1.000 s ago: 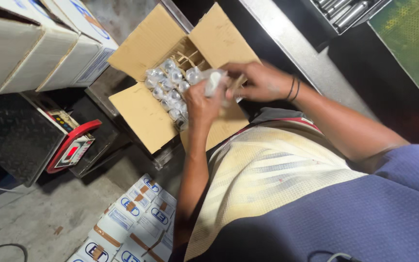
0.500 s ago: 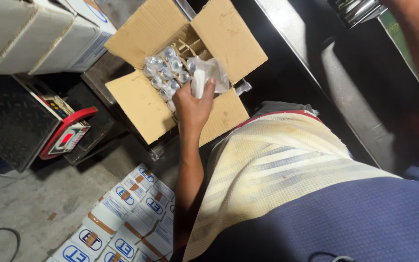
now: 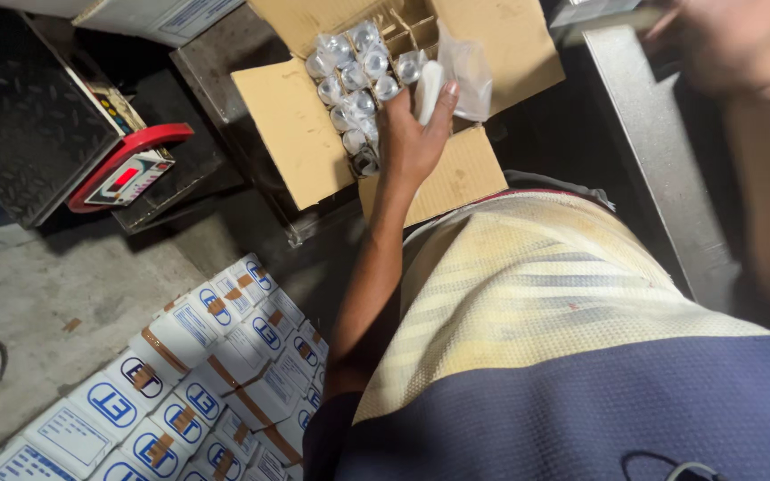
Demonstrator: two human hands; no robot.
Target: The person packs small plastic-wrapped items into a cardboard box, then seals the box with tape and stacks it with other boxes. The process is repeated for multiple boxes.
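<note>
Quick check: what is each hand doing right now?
Left hand: closed on a white bulb in a clear bag, over the open carton.
Right hand: blurred, cannot be told.

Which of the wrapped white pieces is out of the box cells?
The one in the left hand: a white piece held above the open cardboard box; the others sit in divider cells.
</note>
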